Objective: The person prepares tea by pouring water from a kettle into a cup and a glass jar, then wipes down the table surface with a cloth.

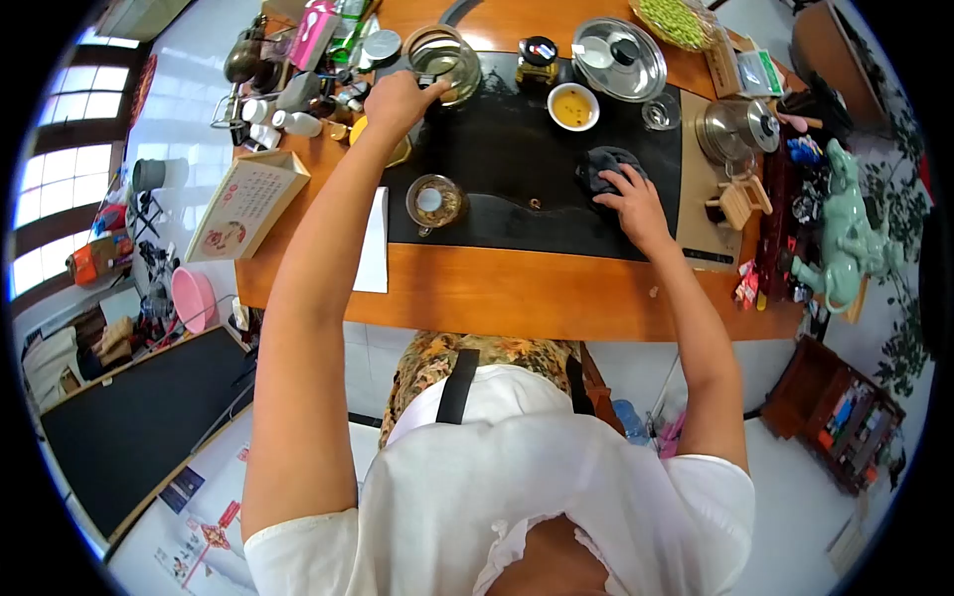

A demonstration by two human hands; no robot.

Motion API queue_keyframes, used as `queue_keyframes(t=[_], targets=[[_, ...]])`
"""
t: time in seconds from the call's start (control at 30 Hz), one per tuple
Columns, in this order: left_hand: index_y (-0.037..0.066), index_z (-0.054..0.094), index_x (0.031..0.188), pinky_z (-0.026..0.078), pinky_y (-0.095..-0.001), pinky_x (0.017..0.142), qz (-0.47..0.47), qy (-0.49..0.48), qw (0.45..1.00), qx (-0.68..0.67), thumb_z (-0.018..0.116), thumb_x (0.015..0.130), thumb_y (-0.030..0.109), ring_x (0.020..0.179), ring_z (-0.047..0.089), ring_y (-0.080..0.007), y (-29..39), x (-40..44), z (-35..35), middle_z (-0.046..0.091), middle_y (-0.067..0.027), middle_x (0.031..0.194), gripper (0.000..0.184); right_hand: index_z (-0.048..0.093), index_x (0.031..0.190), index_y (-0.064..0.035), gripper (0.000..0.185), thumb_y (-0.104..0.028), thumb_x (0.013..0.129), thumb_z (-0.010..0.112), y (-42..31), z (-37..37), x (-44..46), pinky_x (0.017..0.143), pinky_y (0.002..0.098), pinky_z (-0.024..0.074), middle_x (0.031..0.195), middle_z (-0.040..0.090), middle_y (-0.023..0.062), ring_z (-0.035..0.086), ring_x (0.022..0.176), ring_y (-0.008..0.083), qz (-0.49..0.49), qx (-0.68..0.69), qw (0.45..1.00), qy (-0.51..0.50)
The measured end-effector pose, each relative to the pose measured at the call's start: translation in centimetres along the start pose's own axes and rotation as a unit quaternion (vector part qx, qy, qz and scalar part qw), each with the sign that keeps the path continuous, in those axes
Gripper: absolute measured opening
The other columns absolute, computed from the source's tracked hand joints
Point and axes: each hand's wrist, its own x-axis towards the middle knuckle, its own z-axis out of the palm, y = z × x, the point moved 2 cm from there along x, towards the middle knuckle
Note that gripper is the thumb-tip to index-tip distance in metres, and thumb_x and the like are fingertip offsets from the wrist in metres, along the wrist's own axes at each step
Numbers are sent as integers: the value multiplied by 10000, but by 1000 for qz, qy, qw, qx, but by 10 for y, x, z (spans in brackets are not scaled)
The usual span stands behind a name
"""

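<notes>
My left hand (399, 102) reaches to the back left of the black tea tray (507, 214). Its fingers are closed at the side of a clear glass pot (459, 62), around what looks like its handle. The hand hides part of the pot. On the right, my right hand (632, 202) presses down on a bunched dark cloth (608, 161), fingers curled over it. A glass cup of tea leaves (435, 204) stands at the tray's left side. Near the cloth are a white bowl of yellow liquid (573, 106) and a small brown scrap (535, 204) on the tray.
A lidded steel pot (636, 70), a small glass cup (661, 112) and a glass kettle (730, 134) stand at the right. Beyond them are a little wooden chair (740, 203) and a green figurine (845, 233). A box (243, 204) and several bottles crowd the left.
</notes>
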Motion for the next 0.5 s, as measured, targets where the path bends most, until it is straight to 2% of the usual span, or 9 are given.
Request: queue_keyframes(t=[0.1,0.13,0.23,0.27,0.4,0.5], targets=[[40,737,1076,552,-473,791,55,122,991,8,650,809,700,920,705,-372,-19,-19,-21,723,-231,981,717,762,1048,-208,328,-26,830,597,-16,11,14,1010,460,432,1331,604,36,491,1303,353,22,30,999,16],[45,707,1139,554,-472,779,63,124,990,20,658,800,705,913,703,-375,-26,-27,-29,724,-226,967,744,757,1064,-214,334,-30,832,603,-25,16,24,1006,457,434,1330,605,39,495,1297,353,23,50,998,24],[17,710,975,557,-463,751,54,87,991,88,703,776,670,889,713,-341,-43,-53,-45,729,-190,935,683,737,1131,-238,372,-47,836,616,-56,37,60,979,451,445,1327,602,48,497,1290,348,-8,79,996,47],[19,669,1026,554,-466,737,51,52,991,109,716,767,660,870,712,-345,-52,-57,-41,726,-174,899,693,741,1127,-237,373,-45,833,614,-70,40,74,980,455,441,1337,595,48,488,1301,343,-16,77,996,46],[29,587,1165,560,-461,732,107,21,984,139,771,725,621,852,713,-350,-67,-69,-24,724,-172,893,760,751,1118,-237,379,-40,829,605,-108,64,128,992,488,417,1368,569,42,452,1342,320,-52,101,992,53],[17,593,1097,565,-457,729,131,-10,973,191,791,716,585,848,716,-346,-64,-65,-22,723,-171,890,712,748,1129,-240,375,-47,839,608,-124,67,158,1002,498,413,1371,568,38,438,1353,302,-83,107,990,25]])
